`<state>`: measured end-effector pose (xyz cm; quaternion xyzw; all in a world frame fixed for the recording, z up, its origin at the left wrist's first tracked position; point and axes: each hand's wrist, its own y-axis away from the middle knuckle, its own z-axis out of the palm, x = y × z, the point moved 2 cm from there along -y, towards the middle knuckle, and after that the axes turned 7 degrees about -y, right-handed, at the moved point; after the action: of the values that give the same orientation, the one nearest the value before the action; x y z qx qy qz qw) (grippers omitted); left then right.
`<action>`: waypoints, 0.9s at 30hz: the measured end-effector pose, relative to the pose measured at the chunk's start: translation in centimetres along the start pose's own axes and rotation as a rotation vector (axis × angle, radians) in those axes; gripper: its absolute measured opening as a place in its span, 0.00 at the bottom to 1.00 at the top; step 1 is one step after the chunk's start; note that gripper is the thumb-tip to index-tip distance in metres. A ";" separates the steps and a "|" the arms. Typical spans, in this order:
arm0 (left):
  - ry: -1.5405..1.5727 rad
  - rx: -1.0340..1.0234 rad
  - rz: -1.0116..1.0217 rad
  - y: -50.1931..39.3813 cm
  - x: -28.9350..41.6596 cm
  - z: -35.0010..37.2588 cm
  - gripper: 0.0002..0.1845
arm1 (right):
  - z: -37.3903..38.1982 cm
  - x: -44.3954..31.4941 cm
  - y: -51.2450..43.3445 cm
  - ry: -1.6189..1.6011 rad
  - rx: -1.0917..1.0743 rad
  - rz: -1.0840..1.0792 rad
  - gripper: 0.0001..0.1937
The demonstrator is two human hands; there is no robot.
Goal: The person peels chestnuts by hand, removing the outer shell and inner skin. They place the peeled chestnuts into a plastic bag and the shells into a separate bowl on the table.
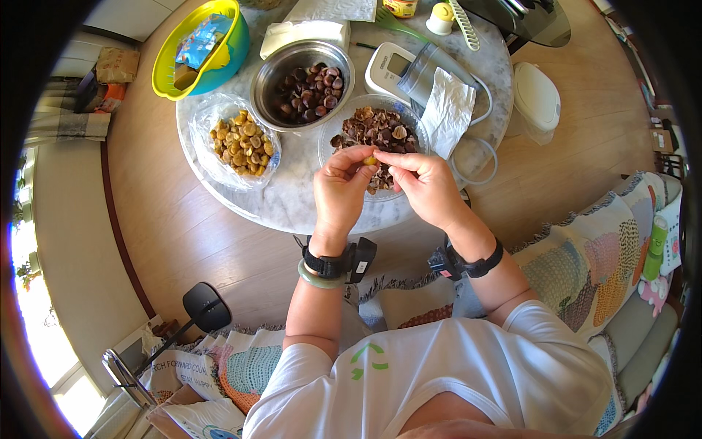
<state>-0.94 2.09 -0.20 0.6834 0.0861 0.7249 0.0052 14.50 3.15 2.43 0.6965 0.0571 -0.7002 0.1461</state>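
A yellow peeled chestnut kernel (370,161) is pinched between the thumb and index finger of my left hand (341,184). From the right, the index fingertip of my right hand (426,184) meets the same kernel; its thumb sits a little lower. Both hands are above a clear plastic plate (324,144) heaped with brown chestnut shells (378,129). Beyond it stands a steel bowl (260,104) of dark unpeeled chestnuts (310,93). Peeled yellow chestnuts (241,142) lie to the left in a clear plastic bag (202,144).
Everything stands on a round marble table (296,203). At the far left is a yellow and blue basket (241,41) holding packets. A blood pressure monitor (386,68), its grey cuff (425,74), tubing (496,159) and crumpled white tissue (447,112) crowd the right. A green fork (403,24) lies behind.
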 end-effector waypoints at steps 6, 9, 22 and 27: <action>0.055 -0.003 -0.044 0.1 0.6 0.2 0.13 | 0.0 0.0 0.0 -0.045 0.031 -0.017 0.16; 0.146 0.003 -0.110 0.2 0.8 0.3 0.13 | -0.3 -0.2 -0.1 -0.032 0.055 -0.035 0.16; -0.220 0.121 0.217 0.1 0.9 0.2 0.12 | 0.0 -0.3 -0.1 -0.086 -0.035 0.035 0.17; -0.115 0.120 0.184 0.2 0.9 0.4 0.12 | 0.0 0.0 -0.1 -0.120 -0.016 0.019 0.16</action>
<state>-0.56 2.04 0.71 0.7279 0.0657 0.6755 -0.0974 14.50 3.23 2.39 0.6524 0.0473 -0.7389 0.1616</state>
